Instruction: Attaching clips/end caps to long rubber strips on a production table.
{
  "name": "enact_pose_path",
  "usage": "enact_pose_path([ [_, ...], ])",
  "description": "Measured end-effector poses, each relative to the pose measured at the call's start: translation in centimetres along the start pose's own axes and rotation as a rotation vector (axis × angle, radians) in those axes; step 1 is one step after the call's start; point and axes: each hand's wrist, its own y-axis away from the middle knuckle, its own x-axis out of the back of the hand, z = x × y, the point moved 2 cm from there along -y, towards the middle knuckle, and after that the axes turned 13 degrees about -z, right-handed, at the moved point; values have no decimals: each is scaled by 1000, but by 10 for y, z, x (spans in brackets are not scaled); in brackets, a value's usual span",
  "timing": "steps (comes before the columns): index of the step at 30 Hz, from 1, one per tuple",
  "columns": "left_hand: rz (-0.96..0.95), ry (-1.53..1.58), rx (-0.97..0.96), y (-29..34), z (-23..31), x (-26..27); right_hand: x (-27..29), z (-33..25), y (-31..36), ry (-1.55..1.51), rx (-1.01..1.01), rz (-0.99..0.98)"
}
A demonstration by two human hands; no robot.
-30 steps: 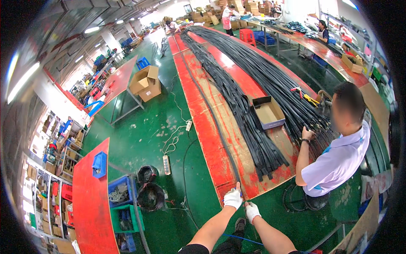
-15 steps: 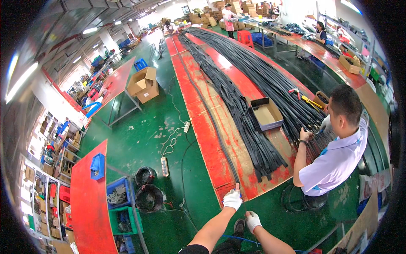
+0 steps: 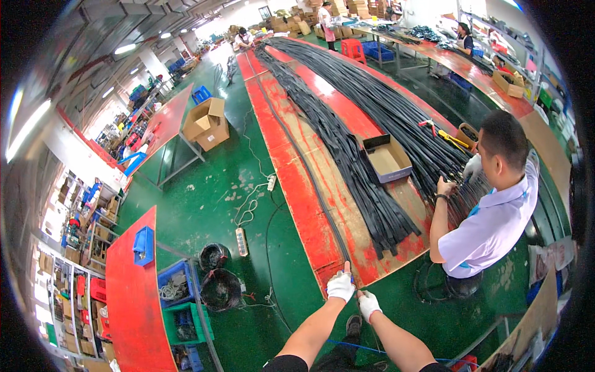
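The right hand (image 3: 369,304) has shifted closer to the left hand (image 3: 341,287), at its four o'clock (grip unclear); the left grasps the black cable (image 3: 323,208), stretching toward eleven o'clock along the desk (image 3: 294,192), probably flexible, best held near its end.

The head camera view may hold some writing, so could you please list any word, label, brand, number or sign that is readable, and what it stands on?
No text can be read here.
Shallow box on the long table: apparent print on its front side, too small to read.
Brown carton: any mark is too small to read.
Thin dark strip by the left hand: no lettering can be made out.
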Motion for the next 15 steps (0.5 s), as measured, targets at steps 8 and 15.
enact_pose_path([
  [8, -24, 1, 27, 1, -10, -4, -2, -21, 9, -110, -164, -89],
  [15, -25, 30, 31, 4, -6, 0, -1, -17, 9, -98, -133, -81],
])
